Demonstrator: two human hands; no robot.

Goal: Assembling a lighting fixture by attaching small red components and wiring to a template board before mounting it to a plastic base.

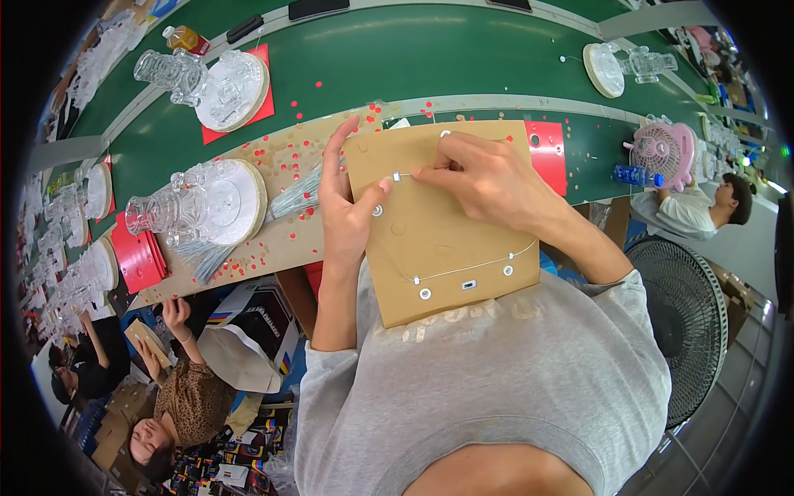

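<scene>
A flat tan board stands tilted between my chest and the table edge. Several small white clips and round white pieces sit on its face, with a small rectangular socket low down. A thin pale wire runs through the clips in a loop. My left hand grips the board's left edge, its thumb on the face beside an upper clip and its fingers stretched upward. With finger and thumb closed, my right hand pinches the wire just right of that clip.
Clear figurines on round white bases stand left, beside bundled wires and red sheets. Red dots litter the brown cardboard. At right are a pink fan, blue bottle and large black fan. Other people sit left and right.
</scene>
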